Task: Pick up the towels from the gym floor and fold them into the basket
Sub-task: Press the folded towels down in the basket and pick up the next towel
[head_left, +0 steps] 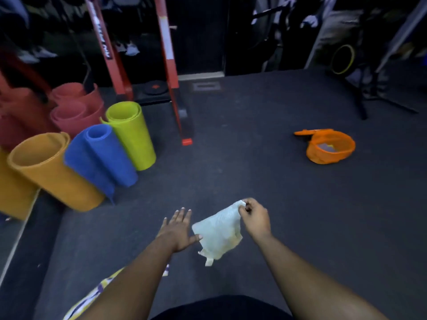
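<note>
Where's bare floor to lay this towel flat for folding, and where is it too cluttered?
Bare dark floor runs from the white towel pinched by the right hand up to the orange basket, and rightward. Crowded: the rolled mats and red rack legs at left, and a patterned cloth lying under the left arm. The left hand is open beside the towel.

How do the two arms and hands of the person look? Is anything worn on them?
Both forearms are bare as far as the picture shows: no sleeves, gloves, watch or bracelets. The left hand has light, fairly long nails on its fingers. The right hand shows no ring; its nails cannot be seen clearly.
</note>
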Available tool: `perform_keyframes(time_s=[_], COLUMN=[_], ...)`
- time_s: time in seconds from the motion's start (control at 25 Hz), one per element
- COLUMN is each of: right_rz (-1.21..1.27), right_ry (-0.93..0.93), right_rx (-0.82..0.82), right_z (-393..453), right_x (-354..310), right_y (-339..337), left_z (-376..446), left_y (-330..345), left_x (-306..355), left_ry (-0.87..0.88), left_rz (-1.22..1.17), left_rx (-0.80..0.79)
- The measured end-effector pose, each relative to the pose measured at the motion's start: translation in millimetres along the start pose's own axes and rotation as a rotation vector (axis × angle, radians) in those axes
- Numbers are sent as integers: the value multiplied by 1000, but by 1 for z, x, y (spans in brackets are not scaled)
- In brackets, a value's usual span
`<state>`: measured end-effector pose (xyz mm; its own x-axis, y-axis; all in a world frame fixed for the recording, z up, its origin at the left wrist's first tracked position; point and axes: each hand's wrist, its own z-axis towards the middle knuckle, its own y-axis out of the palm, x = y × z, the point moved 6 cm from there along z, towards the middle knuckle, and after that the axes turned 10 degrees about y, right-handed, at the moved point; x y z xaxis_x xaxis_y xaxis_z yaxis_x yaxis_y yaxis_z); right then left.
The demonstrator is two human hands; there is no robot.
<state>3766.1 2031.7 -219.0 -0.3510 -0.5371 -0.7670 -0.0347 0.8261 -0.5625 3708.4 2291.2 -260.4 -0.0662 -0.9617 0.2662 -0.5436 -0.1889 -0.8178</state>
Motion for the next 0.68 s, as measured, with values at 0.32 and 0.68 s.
perform_keyframes(time_s=[0.32, 0.68], right_rz=[58, -210], right_ry=[66, 206], right_rx=[58, 271], right_z=[60, 128], right_x=[104, 198], right_y=[-184, -382], left_z=[111, 231], left_y=[-14, -41], left_x=[221, 434], left_ry=[202, 464], left_rz=[131, 258], left_rx=[-42, -90])
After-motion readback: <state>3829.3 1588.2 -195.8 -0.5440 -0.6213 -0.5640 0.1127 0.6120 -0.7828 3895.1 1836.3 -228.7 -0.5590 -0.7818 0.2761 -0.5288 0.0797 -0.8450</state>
